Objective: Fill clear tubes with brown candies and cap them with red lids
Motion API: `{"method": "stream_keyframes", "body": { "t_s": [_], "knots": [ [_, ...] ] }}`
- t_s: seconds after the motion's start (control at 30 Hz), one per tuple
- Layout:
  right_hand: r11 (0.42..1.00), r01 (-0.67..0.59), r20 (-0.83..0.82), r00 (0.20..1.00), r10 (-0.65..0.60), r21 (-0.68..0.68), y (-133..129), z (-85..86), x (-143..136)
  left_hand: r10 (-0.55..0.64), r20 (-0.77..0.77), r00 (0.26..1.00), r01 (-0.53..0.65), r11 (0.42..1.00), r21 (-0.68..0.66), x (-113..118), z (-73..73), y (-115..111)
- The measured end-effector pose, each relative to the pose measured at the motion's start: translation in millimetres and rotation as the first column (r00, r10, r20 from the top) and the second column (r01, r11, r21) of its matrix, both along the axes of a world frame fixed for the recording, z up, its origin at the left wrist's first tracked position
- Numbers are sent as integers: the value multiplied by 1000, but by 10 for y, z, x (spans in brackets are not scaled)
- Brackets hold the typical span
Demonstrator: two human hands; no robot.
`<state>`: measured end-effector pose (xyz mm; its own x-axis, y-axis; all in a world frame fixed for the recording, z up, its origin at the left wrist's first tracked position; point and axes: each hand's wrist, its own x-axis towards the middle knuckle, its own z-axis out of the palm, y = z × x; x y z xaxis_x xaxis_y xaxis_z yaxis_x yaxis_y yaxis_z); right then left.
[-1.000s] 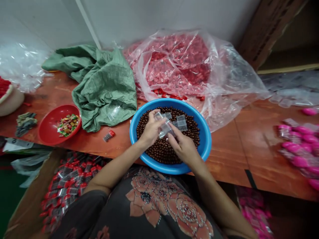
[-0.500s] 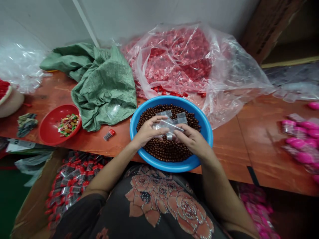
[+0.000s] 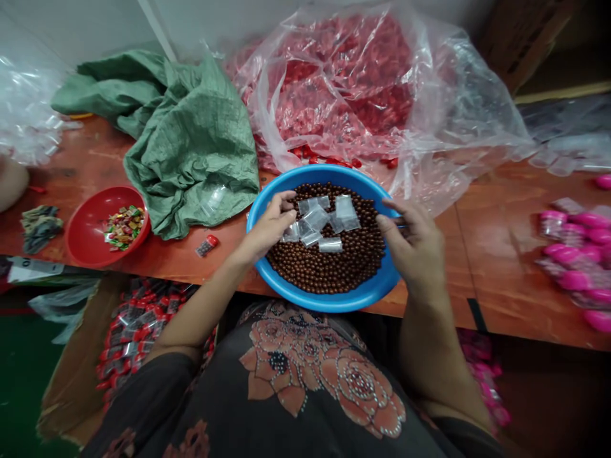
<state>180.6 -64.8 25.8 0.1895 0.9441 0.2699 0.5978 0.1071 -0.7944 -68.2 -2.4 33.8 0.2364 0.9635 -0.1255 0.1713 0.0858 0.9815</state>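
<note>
A blue plastic basin (image 3: 324, 304) holds shiny brown balls (image 3: 324, 270). Several clear plastic tubes (image 3: 316, 217) lie loose on top of the balls. Over the basin's left side is my left hand (image 3: 270, 229), fingers apart, close beside the leftmost clear tubes; I see nothing gripped in it. My right hand (image 3: 416, 245) is at the basin's right rim, thumb and fingers spread, with nothing visible between them.
Behind the basin lies a clear bag of red pieces (image 3: 334, 95), with a green woven sack (image 3: 195, 146) to its left. A red bowl (image 3: 81, 235) holds wrapped sweets. One red-capped tube (image 3: 207, 245) lies nearby. Pink-capped containers (image 3: 575, 254) sit right; a cardboard box (image 3: 79, 369) stands below.
My hands have moved apart, left and right, from the middle of the basin. The clear tubes they held now lie on the brown balls. The view has shifted slightly.
</note>
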Motion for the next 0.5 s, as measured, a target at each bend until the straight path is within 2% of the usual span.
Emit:
{"method": "stream_keyframes", "body": {
  "t_s": [0.07,0.1,0.17,0.2,0.27,0.33,0.4,0.47,0.5],
  "knots": [
    [983,-147,-107,985,135,-112,-101,-20,-159,64,242,968,-19,983,-181,154,2,-148],
    [952,-248,-167,961,219,-178,-151,-34,-261,93,328,940,-17,974,-228,234,-4,-220],
    [887,-387,-250,911,327,-252,-237,-53,-462,110,421,900,-1,968,-251,359,-16,-345],
    [880,-406,-260,903,343,-248,-268,-54,-541,89,420,903,11,973,-228,389,-17,-391],
    [884,-405,-257,903,345,-234,-307,-33,-628,-13,315,949,56,990,-127,367,-2,-438],
    [863,-440,-289,884,368,-248,-318,0,-614,-167,118,979,170,985,-15,252,27,-418],
    [831,-495,-320,854,411,-253,-295,10,-504,-319,-39,947,320,948,4,96,44,-346],
    [875,-441,-270,883,384,-199,-220,-34,-293,-405,-145,903,408,913,-12,-45,29,-257],
    [923,-350,-221,924,312,-158,-159,-80,-149,-426,-199,883,432,902,-14,-98,7,-216]
  ]
}}
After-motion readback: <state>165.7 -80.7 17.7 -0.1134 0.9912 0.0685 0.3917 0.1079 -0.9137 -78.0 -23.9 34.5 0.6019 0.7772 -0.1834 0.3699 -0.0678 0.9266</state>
